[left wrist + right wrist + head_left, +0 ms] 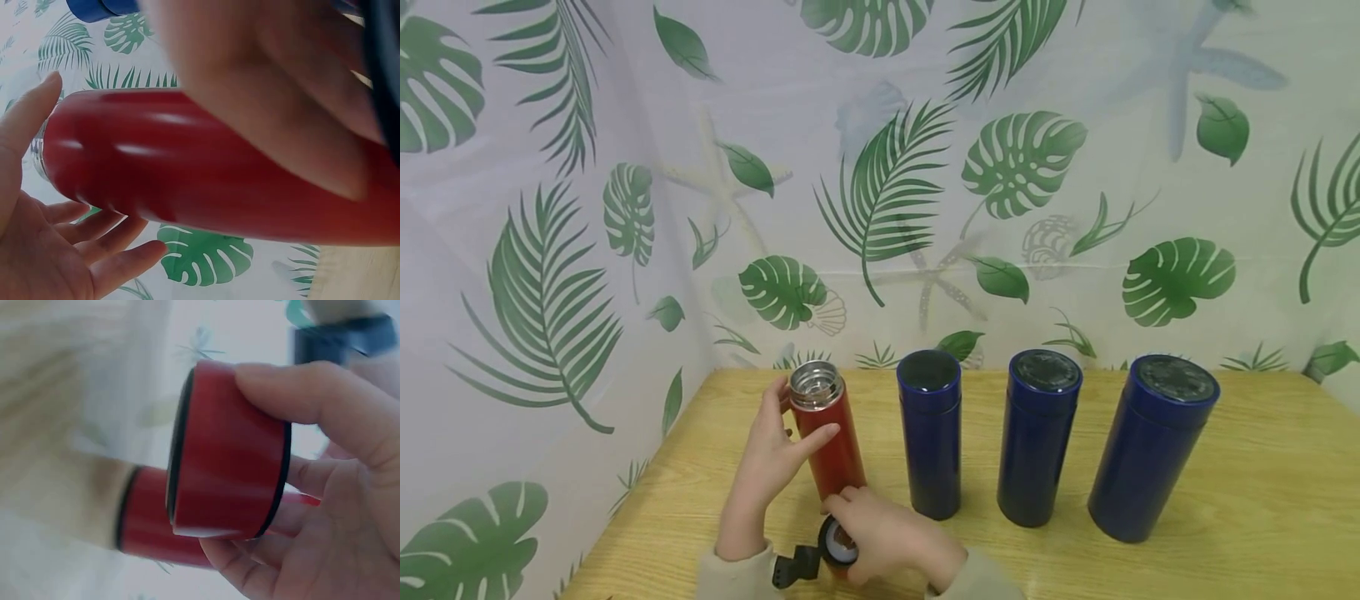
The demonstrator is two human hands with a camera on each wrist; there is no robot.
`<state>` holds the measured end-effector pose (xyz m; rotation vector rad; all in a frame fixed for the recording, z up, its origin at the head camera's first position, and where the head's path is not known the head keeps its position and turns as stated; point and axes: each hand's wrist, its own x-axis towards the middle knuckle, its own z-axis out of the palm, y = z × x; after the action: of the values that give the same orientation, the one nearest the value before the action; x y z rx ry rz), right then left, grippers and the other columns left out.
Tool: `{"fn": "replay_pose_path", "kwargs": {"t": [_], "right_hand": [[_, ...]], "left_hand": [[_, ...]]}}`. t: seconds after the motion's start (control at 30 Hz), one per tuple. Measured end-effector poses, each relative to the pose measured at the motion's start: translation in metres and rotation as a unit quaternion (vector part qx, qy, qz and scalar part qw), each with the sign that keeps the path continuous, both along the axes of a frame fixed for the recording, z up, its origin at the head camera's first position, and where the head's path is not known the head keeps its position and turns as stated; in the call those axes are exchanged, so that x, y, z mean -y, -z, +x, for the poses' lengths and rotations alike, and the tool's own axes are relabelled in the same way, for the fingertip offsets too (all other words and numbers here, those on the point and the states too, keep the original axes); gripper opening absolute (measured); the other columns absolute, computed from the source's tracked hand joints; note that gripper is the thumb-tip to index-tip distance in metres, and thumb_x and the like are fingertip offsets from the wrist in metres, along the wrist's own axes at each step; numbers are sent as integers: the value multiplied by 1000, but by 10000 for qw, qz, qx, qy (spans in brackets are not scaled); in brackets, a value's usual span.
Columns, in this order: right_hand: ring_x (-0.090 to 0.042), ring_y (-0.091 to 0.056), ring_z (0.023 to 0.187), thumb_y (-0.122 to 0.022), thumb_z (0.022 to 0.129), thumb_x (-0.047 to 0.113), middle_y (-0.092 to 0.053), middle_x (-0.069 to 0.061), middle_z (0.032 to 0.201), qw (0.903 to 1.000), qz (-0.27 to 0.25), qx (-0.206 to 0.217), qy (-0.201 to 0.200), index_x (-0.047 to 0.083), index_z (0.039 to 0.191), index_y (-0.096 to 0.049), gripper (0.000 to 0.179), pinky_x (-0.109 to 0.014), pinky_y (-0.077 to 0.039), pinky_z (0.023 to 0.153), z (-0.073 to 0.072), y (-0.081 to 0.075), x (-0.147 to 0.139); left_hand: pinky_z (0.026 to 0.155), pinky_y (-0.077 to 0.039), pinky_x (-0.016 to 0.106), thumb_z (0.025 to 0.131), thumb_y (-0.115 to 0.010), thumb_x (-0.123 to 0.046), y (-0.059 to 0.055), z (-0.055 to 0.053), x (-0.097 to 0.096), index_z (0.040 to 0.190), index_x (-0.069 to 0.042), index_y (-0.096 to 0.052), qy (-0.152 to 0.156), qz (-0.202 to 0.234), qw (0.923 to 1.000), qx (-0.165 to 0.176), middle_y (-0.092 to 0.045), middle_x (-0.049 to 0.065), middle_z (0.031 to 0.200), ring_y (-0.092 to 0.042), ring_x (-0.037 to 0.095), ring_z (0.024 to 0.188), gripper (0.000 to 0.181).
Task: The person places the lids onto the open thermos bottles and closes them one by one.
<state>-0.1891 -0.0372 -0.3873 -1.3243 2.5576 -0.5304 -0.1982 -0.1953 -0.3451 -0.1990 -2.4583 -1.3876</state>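
Note:
A red thermos bottle (838, 454) stands upright on the table, its steel mouth (816, 387) uncovered. My left hand (772, 467) is beside its upper part, thumb across the front and fingers around the far left side. In the left wrist view those fingers (119, 250) are spread and fairly straight, some close to the red body; whether they touch it is unclear. My right hand (887, 533) grips a red lid (231, 456) with black rims, thumb on one side and fingers on the other. The lid is held low, in front of the bottle's base, its pale inside (841, 546) facing up.
To the right stand three dark blue thermos bottles in a row, the nearest one (931, 450), a middle one (1037, 454) and a far right one (1150, 458), all with lids on. A leaf-printed sheet (880, 208) hangs behind the wooden table (1247, 500).

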Motion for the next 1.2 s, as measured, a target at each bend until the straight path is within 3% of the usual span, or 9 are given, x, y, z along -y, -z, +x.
{"fn": "replay_pose_path", "kwargs": {"t": [0.23,0.43,0.7,0.93,1.2], "right_hand": [[-6,-48,82,-79,63,18,-48,3,97,9964,-495,483,500,11,115,-46,62,-21,-44,69,5,-31,-20],[-8,-48,80,-77,64,16,-45,0,101,9933,-873,234,726,10,119,-44,65,-21,-44,67,12,-50,-37],[-13,-48,90,-75,63,17,-46,-1,105,9875,-1325,-328,791,7,120,-43,66,-28,-44,76,20,-62,-49],[-15,-45,97,-76,63,17,-48,-3,110,9793,-1678,-438,1044,7,123,-41,70,-41,-40,82,23,-69,-56],[-14,-45,99,-78,61,14,-47,-5,114,9652,-2189,-628,1287,6,123,-40,73,-37,-42,83,23,-75,-67]], "left_hand": [[88,-36,52,72,-74,-25,2,-3,-2,133,-4,-25,83,208,9997,-2,-41,15,126,-38,31,115,81],[86,-39,50,72,-74,-25,4,-4,-3,132,-3,-25,48,287,9996,41,-43,15,124,-40,31,113,80],[83,-43,46,74,-73,-22,6,-7,-3,130,-2,-29,-224,286,9993,47,-44,16,123,-42,32,111,74],[83,-42,47,72,-74,-21,4,-4,-4,127,-1,-32,-407,141,9991,13,-46,16,121,-44,32,109,72],[84,-40,49,69,-76,-24,-3,1,-2,121,-2,-40,-414,20,9990,157,-51,13,115,-46,30,106,66]]}}
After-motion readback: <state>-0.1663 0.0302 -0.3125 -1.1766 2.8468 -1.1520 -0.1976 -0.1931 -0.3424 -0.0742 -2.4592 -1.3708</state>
